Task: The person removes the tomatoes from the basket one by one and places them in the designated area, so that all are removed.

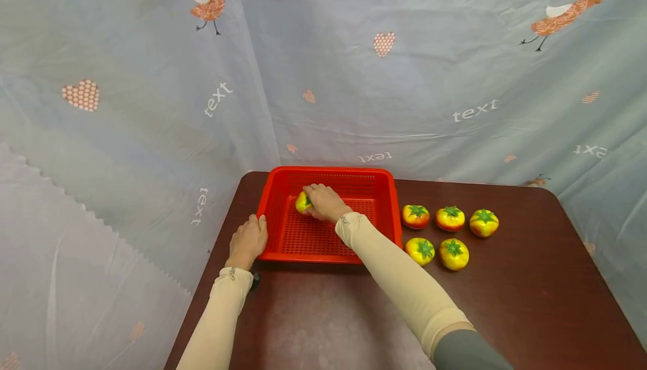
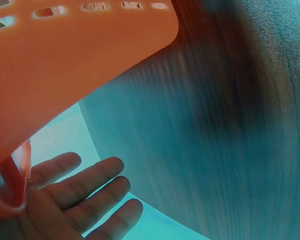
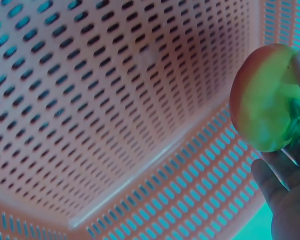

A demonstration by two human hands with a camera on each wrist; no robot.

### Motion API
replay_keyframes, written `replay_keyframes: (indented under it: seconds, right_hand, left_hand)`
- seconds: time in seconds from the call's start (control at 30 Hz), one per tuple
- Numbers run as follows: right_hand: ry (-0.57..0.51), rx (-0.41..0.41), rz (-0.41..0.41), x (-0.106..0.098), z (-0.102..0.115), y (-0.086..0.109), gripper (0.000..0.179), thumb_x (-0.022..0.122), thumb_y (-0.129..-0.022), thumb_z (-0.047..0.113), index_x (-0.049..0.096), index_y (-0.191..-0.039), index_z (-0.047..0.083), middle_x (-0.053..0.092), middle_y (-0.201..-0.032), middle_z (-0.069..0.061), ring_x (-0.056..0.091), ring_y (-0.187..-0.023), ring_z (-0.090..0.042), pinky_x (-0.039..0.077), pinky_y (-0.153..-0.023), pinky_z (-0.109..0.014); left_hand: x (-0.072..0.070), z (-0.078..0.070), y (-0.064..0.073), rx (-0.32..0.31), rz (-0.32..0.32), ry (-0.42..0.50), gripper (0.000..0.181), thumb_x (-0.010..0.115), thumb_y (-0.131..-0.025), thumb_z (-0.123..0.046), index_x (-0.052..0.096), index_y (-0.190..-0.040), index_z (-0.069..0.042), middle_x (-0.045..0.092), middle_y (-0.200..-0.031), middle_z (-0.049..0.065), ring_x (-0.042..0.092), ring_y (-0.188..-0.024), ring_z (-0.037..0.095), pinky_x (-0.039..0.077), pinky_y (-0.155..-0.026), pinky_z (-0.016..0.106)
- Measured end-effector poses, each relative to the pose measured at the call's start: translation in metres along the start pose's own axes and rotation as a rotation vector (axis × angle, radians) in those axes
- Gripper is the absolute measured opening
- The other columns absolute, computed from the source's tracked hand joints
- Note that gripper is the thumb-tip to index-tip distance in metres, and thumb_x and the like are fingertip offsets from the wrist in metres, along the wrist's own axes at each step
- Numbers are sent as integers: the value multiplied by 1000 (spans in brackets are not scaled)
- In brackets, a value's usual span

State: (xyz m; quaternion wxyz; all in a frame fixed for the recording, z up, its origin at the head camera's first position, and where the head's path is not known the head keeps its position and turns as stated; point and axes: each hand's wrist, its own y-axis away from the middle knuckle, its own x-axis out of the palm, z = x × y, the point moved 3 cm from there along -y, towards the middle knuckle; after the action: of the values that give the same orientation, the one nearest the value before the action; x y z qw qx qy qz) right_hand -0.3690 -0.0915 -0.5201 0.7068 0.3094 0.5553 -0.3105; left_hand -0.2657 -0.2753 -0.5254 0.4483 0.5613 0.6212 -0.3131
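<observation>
A yellow-and-red tomato (image 1: 303, 203) with a green leafy top is gripped by my right hand (image 1: 326, 202) inside the red plastic basket (image 1: 328, 258). In the right wrist view, the fingers and thumb hold this tomato (image 3: 262, 100) by its leafy side, above the slotted basket floor (image 3: 115, 100). My left hand (image 1: 249, 241) rests at the left rim of the basket. The left wrist view shows its fingers (image 2: 97, 182) extended and spread beside the basket wall (image 2: 80, 65); its thumb is hidden there.
Right of the basket, several similar tomatoes (image 1: 454, 254) lie in two rows on the dark brown table (image 1: 531, 280). A blue-grey printed curtain (image 1: 354, 89) hangs behind the table and along its left side.
</observation>
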Motion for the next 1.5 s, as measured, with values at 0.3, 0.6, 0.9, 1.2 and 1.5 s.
replay_keyframes:
  seconds: [0.3,0.6,0.9,1.2,1.5]
  right_hand:
    - [-13,0,-30,-19,-15,16,66,63,-87,35,37,-140,5,46,-137,-11,45,-125,-28,35,-104,-38]
    - [-16,6,-131,-54,-36,32,66,65,-87,30,36,-140,4,44,-138,-11,43,-125,-27,36,-103,-39]
    - [-27,22,-192,-76,-61,49,65,65,-87,27,36,-139,1,45,-138,-14,42,-127,-29,30,-108,-40]
    - [-54,41,-265,-87,-84,64,67,69,-83,25,38,-138,0,45,-137,-15,43,-126,-31,31,-107,-41]
    - [-49,28,-313,-97,-104,79,66,68,-84,24,38,-137,-2,45,-136,-18,44,-123,-34,34,-104,-44]
  left_hand:
    - [0,1,2,0,5,7,49,20,-101,-36,47,-105,5,59,-96,25,57,-91,44,42,-77,54]
    - [-3,0,2,5,-1,-2,49,20,-101,-36,47,-104,5,59,-94,25,57,-87,44,42,-75,54]
    - [-4,-2,4,6,6,-2,50,19,-101,-36,46,-104,6,58,-95,26,56,-86,43,42,-74,54]
    - [-3,-2,3,5,3,-1,50,20,-101,-35,47,-104,6,59,-96,26,56,-87,44,42,-73,55]
    - [-2,0,3,1,7,0,50,19,-101,-37,47,-103,5,59,-96,26,56,-87,44,41,-74,55]
